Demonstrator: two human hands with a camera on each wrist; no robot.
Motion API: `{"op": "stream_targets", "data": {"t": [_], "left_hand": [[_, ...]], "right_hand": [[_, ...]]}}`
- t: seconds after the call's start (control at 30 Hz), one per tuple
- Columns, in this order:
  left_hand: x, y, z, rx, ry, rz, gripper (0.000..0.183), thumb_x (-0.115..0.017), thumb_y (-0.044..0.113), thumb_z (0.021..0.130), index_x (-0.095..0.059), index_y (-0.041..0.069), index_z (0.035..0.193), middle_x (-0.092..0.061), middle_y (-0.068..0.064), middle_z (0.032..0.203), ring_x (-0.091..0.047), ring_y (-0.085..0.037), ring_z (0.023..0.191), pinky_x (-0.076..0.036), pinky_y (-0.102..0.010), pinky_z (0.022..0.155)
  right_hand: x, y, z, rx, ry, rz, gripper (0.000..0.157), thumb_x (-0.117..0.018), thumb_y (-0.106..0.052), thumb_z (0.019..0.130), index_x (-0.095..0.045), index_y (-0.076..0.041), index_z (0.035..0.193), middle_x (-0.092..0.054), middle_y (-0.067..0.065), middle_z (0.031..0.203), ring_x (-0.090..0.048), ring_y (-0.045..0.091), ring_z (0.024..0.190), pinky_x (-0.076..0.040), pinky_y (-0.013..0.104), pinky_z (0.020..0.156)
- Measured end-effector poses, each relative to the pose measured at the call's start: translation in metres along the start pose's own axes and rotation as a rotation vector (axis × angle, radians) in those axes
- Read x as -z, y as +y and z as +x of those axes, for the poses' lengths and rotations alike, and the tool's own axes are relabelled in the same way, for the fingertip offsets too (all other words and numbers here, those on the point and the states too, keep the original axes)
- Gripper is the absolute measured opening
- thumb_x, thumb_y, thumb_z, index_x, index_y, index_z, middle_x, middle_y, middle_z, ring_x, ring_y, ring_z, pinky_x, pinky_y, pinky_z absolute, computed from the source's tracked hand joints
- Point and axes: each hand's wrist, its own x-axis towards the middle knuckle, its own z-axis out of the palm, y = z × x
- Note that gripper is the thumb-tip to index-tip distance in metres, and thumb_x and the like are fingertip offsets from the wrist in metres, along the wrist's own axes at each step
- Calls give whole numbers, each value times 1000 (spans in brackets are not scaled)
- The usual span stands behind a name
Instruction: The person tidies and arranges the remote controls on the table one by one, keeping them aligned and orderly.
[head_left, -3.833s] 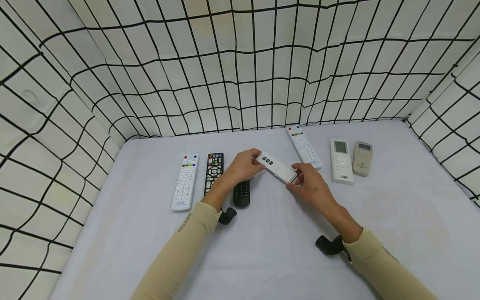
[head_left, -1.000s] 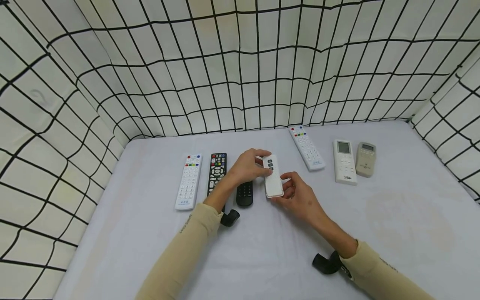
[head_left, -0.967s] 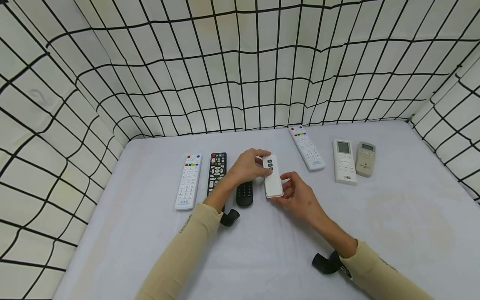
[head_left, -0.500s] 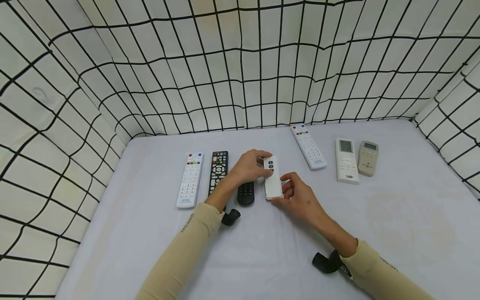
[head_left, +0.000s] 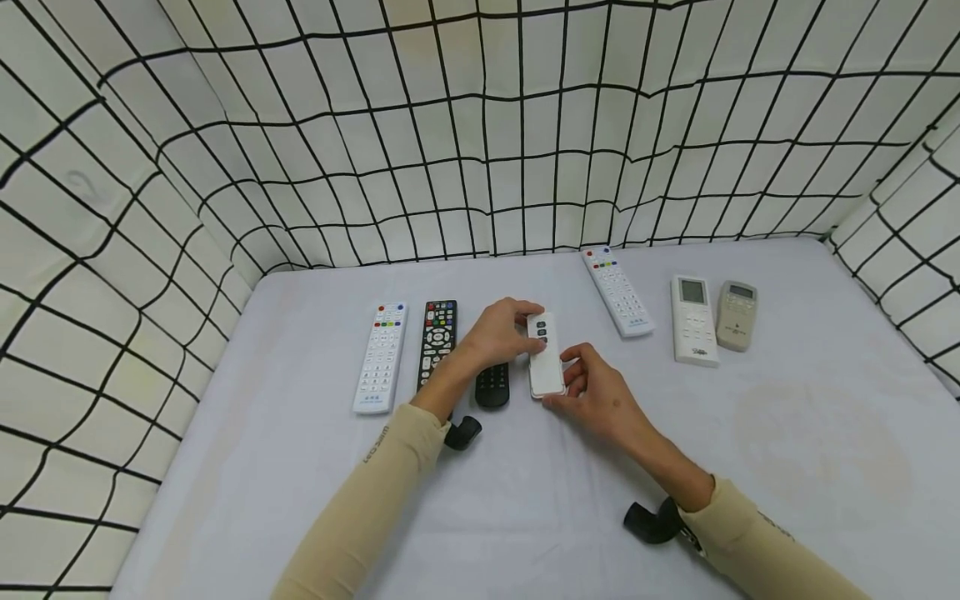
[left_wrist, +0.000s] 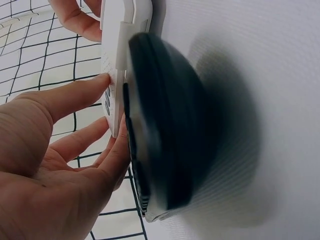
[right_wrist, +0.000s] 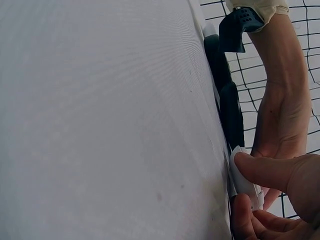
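Setup: a slim white plastic remote control with small dark buttons point(head_left: 547, 371) is serving as dial centre, near the middle of the white cloth-covered table point(head_left: 517, 517); 12 o'clock is pointing away from the person. Its long axis is running nearly from 12 to 6.

Hand state: the left hand point(head_left: 501, 333) is pinching the 12 o'clock end, its thumb pressing the face by the buttons. The right hand point(head_left: 600, 396) is gripping the 5 o'clock corner, thumb touching the near end. Whether the whole underside is resting on the cloth, one cannot tell.

Clearances: a short black remote with a rounded end point(head_left: 492, 390), partly hidden by the left hand, is lying at 8 o'clock. A long black remote with coloured buttons point(head_left: 438, 333) is lying at 9. A long white remote with coloured top buttons point(head_left: 618, 293) is lying slantwise at 2.

Technique (judgement): this step is apparently calling for two-handed steadying and alignment. Both hands should be pressing lightly and evenly, so that neither end is swinging. The left thumb should be bearing on bare casing, not on buttons. The left wrist should be clearing the black remotes at 8 and 9 to avoid nudging them.
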Motion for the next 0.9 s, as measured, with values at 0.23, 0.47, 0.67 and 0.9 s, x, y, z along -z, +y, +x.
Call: {"op": "stream_targets", "data": {"t": [0.23,0.47,0.67,0.9], "left_hand": [[0,2,-1,25,-15,50,59,-80,19,93,-59,11,147,-64,-13,139,-60,-26,125,-51,-41,106],[0,7,-1,51,-45,99,60,-78,19,94,-57,9,150,-62,-16,142,-59,-29,130,-50,-43,110],[0,9,-1,64,-55,108,61,-77,19,95,-56,9,151,-60,-17,145,-58,-30,133,-49,-44,113],[1,10,0,34,-63,121,62,-77,18,94,-55,7,151,-60,-18,145,-58,-31,133,-50,-44,111]], "right_hand": [[-1,-1,1,-14,-19,-14,58,-86,-12,85,-53,-1,131,-63,10,102,-57,16,83,-45,21,70],[-2,-2,1,-23,-35,-30,55,-86,-14,86,-53,0,129,-62,8,100,-55,17,83,-44,20,70],[-2,-3,1,-20,-33,-49,55,-86,-15,87,-53,0,128,-62,8,99,-54,17,82,-43,20,70],[0,-3,0,-13,-37,-48,57,-86,-15,87,-53,2,130,-63,10,100,-55,17,83,-44,21,70]]}}
